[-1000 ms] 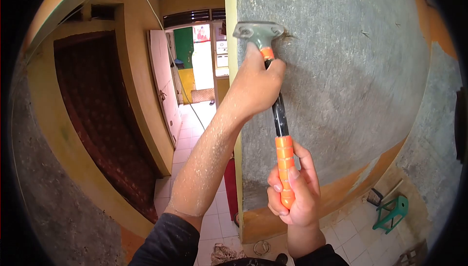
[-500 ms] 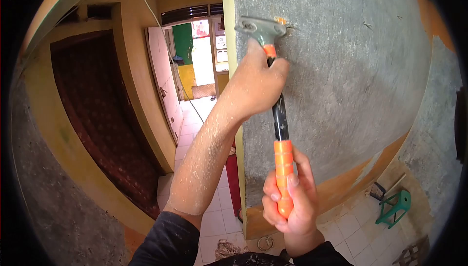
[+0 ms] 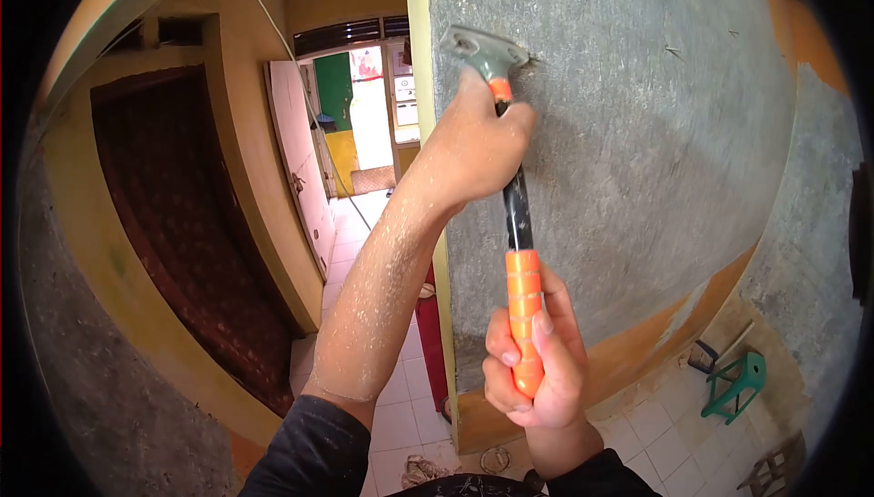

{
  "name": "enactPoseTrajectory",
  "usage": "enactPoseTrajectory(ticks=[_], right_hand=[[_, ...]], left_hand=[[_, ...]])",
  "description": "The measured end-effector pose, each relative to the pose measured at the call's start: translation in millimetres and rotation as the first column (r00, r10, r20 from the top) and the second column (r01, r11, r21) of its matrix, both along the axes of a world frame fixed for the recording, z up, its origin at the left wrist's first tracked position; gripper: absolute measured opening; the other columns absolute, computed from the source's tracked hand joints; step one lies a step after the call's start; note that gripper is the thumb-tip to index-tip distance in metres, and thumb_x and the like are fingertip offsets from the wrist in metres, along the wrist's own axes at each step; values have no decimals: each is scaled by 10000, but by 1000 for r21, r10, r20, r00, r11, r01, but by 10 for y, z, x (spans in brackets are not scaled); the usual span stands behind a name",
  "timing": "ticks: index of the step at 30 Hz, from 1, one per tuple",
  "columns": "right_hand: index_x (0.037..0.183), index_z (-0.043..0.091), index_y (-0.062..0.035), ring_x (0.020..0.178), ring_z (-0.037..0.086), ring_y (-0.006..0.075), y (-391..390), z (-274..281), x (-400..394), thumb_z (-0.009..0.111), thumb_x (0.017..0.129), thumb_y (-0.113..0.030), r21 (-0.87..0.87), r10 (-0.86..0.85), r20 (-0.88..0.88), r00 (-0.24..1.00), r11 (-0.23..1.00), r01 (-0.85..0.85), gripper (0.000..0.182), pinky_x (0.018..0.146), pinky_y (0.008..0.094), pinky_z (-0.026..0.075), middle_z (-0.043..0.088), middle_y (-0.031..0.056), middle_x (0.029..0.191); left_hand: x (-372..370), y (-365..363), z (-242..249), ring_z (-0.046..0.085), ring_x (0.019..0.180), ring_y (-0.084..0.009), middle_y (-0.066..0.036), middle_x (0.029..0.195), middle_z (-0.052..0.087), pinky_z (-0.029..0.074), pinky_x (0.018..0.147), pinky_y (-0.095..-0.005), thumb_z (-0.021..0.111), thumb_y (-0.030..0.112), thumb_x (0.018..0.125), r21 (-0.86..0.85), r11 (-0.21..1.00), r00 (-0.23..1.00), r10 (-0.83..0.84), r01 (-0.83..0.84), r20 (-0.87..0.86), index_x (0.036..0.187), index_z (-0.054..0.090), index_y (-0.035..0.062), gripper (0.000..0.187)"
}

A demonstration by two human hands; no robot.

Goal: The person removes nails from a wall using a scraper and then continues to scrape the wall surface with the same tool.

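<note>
A long-handled scraper (image 3: 517, 210) with a grey metal head, a black shaft and an orange grip is held up against a grey, scraped wall (image 3: 619, 133). My left hand (image 3: 487, 137) is closed round the shaft just below the head, thumb side toward the blade. Lower down, my right hand (image 3: 542, 360) wraps the orange grip near its end. The scraper head lies at or very near the wall surface; exact contact of its edge cannot be made out. Pale dust specks cover my left forearm.
A green plastic stool (image 3: 736, 388) stands on the tiled floor at lower right, near a dark long-handled tool (image 3: 706, 354). The wall's yellow edge (image 3: 421, 87) borders a passage with an open pink door (image 3: 300, 160). A crumpled cloth-like item (image 3: 423, 471) lies below me.
The small orange patch beside the scraper head no longer shows. Scraper and hands sit slightly higher and further left in view, along with a small shift of the scene. Both grips stay the same.
</note>
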State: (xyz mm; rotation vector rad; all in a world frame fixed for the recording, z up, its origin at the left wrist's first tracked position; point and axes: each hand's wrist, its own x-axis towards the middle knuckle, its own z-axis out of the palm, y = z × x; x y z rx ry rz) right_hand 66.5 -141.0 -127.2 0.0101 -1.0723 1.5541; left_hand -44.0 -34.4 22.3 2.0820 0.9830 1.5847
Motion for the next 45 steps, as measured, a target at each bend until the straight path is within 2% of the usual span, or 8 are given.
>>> enactPoseTrajectory(ticks=[6,9,12,16,22,28,31,45], right_hand=[[1483,216,-171,394,314,90,-61,-5,8,408,1048,-267,-27,23,2,1000,999,-23,485,354,222,318,465,117,814],[1483,212,-174,400,316,94,-5,-68,6,404,1049,-260,11,35,24,999,999,-35,482,356,227,320,465,120,816],[1487,210,-178,406,320,93,43,8,42,410,1048,-258,1,38,15,999,999,-38,489,362,225,326,467,120,818],[1486,213,-183,400,322,95,-38,-17,76,409,1049,-274,-41,41,34,999,998,-40,488,361,225,323,464,117,813],[1490,220,-192,410,313,90,18,24,41,422,1047,-265,-7,17,36,999,1000,-16,492,365,221,328,467,112,810],[1490,218,-171,400,310,91,-23,-28,28,418,1047,-273,-17,-20,73,997,1000,22,497,360,221,323,466,115,810],[1488,225,-172,395,309,91,43,4,30,417,1047,-277,3,-19,53,998,1000,19,493,359,221,323,468,116,811],[1488,215,-161,391,323,92,15,-76,58,417,1046,-258,-9,3,17,1000,1000,-3,495,355,222,330,475,117,813]], left_hand=[[-20,-16,-100,483,732,-126,-47,787,514,423,650,-296,528,177,872,24,998,998,54,-55,19,1023,485,-38,266],[-40,51,-145,482,735,-125,-52,789,520,422,650,-299,525,176,872,1,1000,997,-20,20,69,1020,492,-33,258],[-5,-28,-15,483,744,-121,-55,802,525,423,654,-299,523,170,870,-41,999,999,22,-21,37,1034,495,-33,263],[0,23,-128,484,747,-124,-53,803,525,422,650,-304,522,171,871,3,1000,998,1,-1,70,1016,489,-30,250],[-7,-6,-38,485,744,-124,-52,798,524,420,657,-296,520,173,868,-65,998,998,7,-3,70,1015,494,-26,248],[-21,60,-165,480,743,-131,-55,791,523,419,668,-305,511,180,868,-34,999,996,-12,15,92,1007,494,-18,242],[-1,-35,-43,480,750,-131,-56,796,523,418,675,-305,509,183,869,-71,997,997,20,-16,68,1015,496,-18,249],[38,63,-175,458,746,-125,-42,801,503,405,667,-295,498,159,877,-36,999,995,-23,27,102,1019,484,-8,220]])
